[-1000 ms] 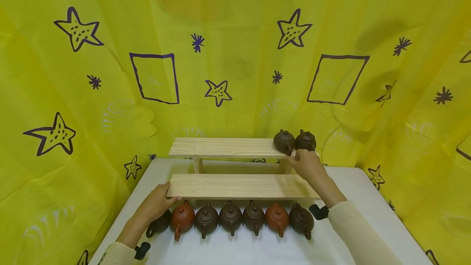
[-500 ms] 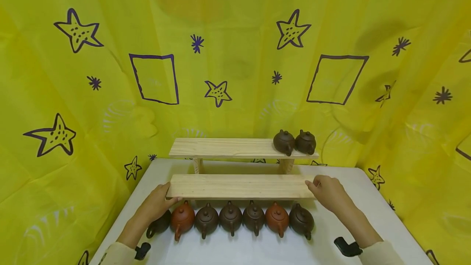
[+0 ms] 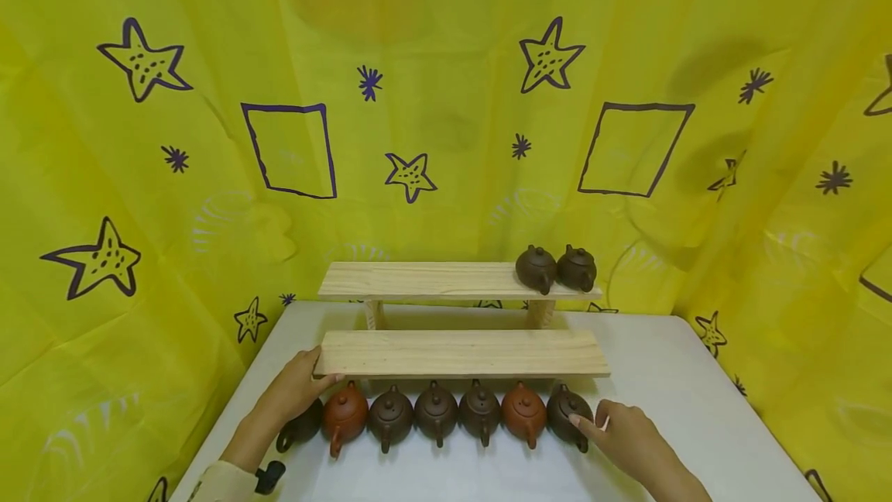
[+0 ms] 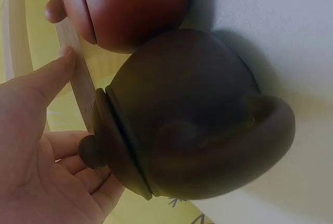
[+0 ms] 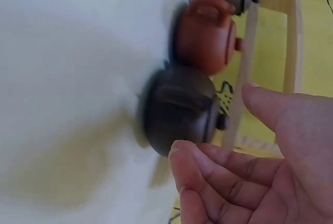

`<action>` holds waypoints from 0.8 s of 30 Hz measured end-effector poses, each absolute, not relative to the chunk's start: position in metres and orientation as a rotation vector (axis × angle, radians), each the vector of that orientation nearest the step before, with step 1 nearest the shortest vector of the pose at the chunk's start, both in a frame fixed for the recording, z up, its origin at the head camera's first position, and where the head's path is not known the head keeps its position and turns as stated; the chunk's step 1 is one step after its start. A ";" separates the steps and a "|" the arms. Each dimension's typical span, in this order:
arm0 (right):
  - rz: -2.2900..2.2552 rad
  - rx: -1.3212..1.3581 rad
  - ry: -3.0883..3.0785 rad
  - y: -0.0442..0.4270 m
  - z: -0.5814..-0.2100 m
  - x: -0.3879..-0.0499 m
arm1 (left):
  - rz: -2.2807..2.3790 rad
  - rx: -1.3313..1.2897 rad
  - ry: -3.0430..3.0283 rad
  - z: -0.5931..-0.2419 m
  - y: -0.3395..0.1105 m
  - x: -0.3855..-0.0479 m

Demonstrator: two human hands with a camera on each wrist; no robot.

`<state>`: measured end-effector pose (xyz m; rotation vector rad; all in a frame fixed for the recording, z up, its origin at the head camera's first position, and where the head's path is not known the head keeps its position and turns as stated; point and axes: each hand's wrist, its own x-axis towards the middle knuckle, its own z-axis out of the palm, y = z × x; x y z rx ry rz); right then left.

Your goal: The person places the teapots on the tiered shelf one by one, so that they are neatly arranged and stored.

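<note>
Teapot [image 3: 561,407], dark brown, stands upright on the white table [image 3: 446,479] at the right end of the front row, just in front of the lower shelf [image 3: 460,352]. Its spout points away from the person, toward the shelf, and its handle toward the person; the long axis from spout to handle slants slightly, handle end to the right. A red teapot [image 3: 523,409] is just to its left, pointing much the same way.

The right hand [image 3: 630,440] is at the dark pot's right side, thumb and bent fingers well parted, with nothing in its grasp; the right wrist view is blurred, so whether a fingertip touches the pot is hard to say. The left hand [image 3: 296,382] grips the left end of the lower shelf, thumb at the front edge, beside the leftmost teapot [image 3: 300,426].

Half a second ago the right hand was at the lower shelf's right end; it has since come down to the pot. The left hand's hold, the front row and two teapots on the upper shelf [image 3: 418,279] look unchanged.
</note>
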<state>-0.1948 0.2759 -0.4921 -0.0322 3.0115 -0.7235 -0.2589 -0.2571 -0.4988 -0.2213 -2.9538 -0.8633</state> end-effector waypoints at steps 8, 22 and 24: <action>-0.768 -0.041 2.989 0.269 -0.517 -0.189 | -0.871 -0.205 -2.962 -0.500 -0.258 -0.258; -0.732 -0.118 3.065 0.270 -0.529 -0.185 | -0.865 -0.235 -2.937 -0.499 -0.258 -0.258; -0.730 -0.132 3.074 0.270 -0.532 -0.185 | -0.873 -0.231 -2.940 -0.500 -0.258 -0.259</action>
